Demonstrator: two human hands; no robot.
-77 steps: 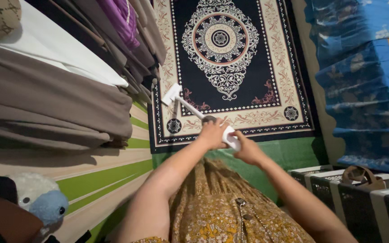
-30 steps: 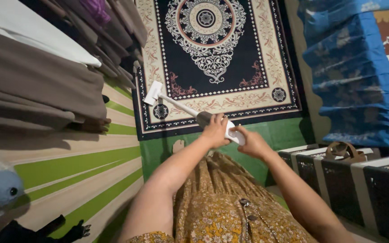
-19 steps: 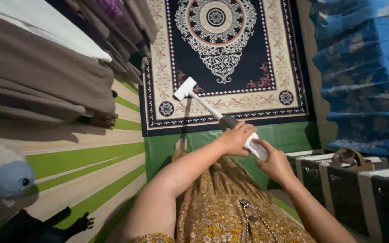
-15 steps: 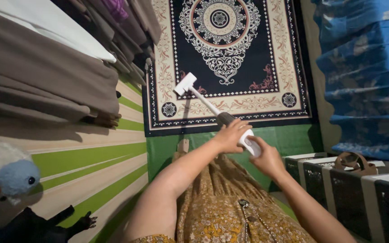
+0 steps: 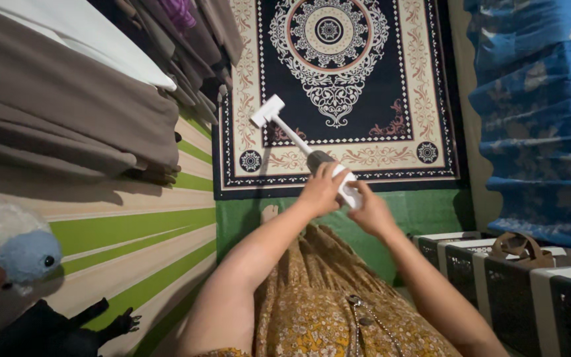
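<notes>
Vacuuming the patterned rug (image 5: 338,86), by the look of it: white stick vacuum (image 5: 302,149) angled down from both hands, its flat head (image 5: 267,110) resting on the cream border at the rug's left side, just short of the dark centre field. Left hand (image 5: 318,192) wrapped over the grey motor body, fingers (image 5: 326,175) curled closed around it. Right hand (image 5: 371,213) gripping the white handle end from below, fingers closed too, thumb side near the left hand. Probably mid-stroke; likely next, a steady push or pull along the border, keeping the head flat on the pile. Hanging clothes (image 5: 67,112) close on the left, blue patterned cloth (image 5: 536,119) on the right, dark crates (image 5: 530,277) beside the right arm
</notes>
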